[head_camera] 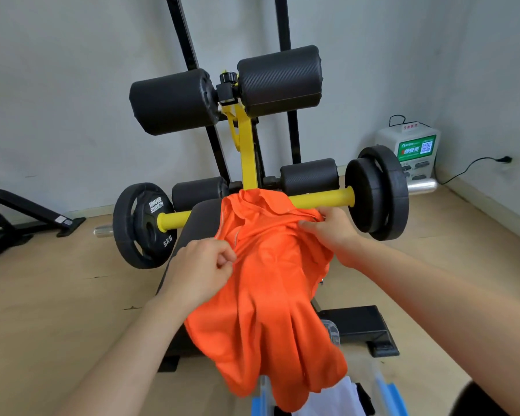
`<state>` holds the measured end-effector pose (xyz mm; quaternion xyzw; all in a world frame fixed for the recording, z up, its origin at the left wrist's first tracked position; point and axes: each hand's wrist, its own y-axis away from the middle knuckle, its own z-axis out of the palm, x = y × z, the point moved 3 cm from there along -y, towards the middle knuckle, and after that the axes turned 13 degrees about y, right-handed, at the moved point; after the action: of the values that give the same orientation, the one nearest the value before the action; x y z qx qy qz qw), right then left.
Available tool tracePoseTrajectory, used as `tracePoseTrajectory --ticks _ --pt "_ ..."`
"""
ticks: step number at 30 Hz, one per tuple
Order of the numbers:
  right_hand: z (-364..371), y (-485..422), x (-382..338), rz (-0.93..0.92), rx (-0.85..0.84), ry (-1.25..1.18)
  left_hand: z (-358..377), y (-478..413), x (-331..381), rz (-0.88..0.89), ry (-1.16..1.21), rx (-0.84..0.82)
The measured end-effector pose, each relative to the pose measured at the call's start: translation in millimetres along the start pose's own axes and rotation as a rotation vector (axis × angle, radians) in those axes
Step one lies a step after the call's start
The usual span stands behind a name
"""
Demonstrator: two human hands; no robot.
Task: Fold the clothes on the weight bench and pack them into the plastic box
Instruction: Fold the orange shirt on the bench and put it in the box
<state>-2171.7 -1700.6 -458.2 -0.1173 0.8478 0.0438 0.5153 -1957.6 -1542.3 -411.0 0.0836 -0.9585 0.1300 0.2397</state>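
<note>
Fold under way: my left hand (206, 265) pinches one edge of the orange shirt (267, 283) and my right hand (327, 232) grips bunched cloth opposite, over the weight bench (204, 216). The shirt's length hangs from both grips toward me, above the plastic box (264, 391), with the left grip nearer.

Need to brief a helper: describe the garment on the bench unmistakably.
Start at the black-and-yellow weight bench. Draped over its black padded seat is a bright orange fabric shirt, gripped by the left hand and right hand. Nothing else there is orange.
</note>
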Motion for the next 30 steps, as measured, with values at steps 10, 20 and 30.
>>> tracePoseTrajectory --ticks 10,20,30 --pt "-0.3 25.8 -13.4 -0.238 -0.415 0.081 -14.8 13.0 0.0 0.006 0.183 0.163" --pt "-19.4 23.6 -8.4 -0.055 -0.362 -0.039 -15.4 9.8 -17.6 -0.068 -0.042 -0.025" --pt "-32.1 24.4 -17.7 0.042 -0.23 -0.396 -18.1 22.4 -37.9 -0.081 0.028 0.039"
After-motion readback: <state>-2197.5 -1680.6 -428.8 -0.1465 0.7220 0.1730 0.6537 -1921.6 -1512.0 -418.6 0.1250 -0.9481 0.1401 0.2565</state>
